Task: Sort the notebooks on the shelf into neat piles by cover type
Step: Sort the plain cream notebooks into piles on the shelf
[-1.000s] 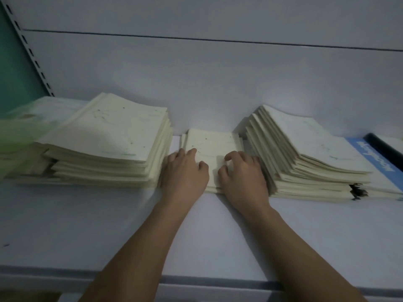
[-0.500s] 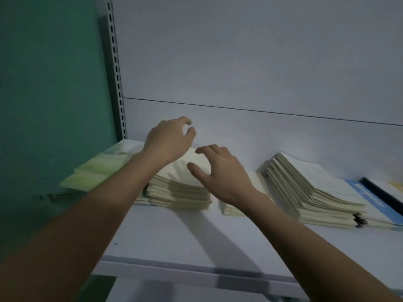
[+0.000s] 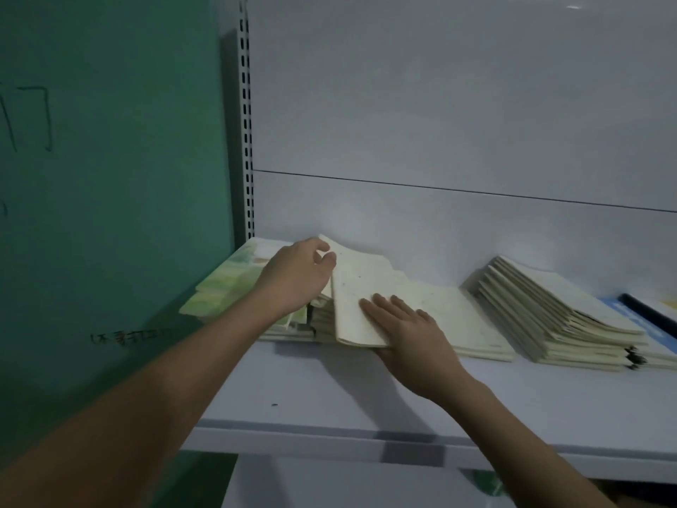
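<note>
With the left hand [image 3: 296, 276] curled round the far edge of the tilted cream notebooks [image 3: 357, 302] and the right hand [image 3: 406, 331] apparently pinching their near corner, lift them together onto the low pile [image 3: 458, 324] on the shelf [image 3: 329, 405].

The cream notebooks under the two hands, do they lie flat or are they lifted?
Lifted at the left side. The left hand raises the cream notebooks so they slope rightward, while the right hand holds their lower edge.
</note>
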